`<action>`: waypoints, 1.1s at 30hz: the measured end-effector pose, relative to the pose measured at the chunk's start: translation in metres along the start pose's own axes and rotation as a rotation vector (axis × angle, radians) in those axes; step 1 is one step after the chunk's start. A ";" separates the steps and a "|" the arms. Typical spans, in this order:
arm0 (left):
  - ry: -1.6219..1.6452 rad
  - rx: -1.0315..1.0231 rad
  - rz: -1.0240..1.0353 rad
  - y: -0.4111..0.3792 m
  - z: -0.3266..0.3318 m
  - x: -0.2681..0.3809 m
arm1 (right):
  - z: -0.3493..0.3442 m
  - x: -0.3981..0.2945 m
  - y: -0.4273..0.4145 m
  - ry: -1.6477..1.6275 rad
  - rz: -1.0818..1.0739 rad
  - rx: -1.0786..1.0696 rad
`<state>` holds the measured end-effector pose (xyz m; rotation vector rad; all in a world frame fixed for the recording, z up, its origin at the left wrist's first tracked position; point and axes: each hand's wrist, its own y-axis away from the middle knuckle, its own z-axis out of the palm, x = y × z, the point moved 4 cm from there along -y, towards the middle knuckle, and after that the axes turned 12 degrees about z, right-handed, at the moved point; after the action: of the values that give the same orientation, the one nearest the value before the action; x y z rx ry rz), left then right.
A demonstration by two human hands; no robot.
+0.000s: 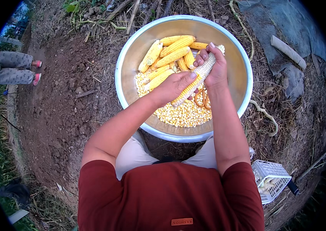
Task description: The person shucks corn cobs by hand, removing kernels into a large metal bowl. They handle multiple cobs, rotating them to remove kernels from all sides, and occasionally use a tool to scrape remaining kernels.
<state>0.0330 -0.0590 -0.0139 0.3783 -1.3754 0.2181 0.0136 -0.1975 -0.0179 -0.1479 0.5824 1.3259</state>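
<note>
Both my hands grip one partly shelled corn cob (206, 68), held at a slant above a wide metal basin (238, 86). My left hand (177, 85) is around its lower end, the thumb pressed beside the remaining yellow rows. My right hand (217, 65) wraps the bare, pale upper part. Several whole yellow ears of corn (175, 56) are piled at the basin's far side. Loose corn kernels (184, 115) cover the bottom nearer me. Scissors with orange handles (199, 99) lie on the kernels, their blades not visible.
At my lower right, a white plastic basket (272, 180) holds pale cobs. A dark sheet (284, 29) and a pale tube (288, 52) lie on the ground at the upper right. Sticks (134, 17) lie beyond the basin. Another person's legs (13, 68) show at far left.
</note>
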 end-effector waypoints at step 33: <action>0.268 0.066 -0.037 0.001 0.001 -0.007 | 0.010 -0.005 0.012 0.222 -0.096 0.170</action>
<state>0.0303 -0.0580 -0.0203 0.4134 -1.0987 0.2745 0.0046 -0.1945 -0.0044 -0.1831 0.8631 1.1686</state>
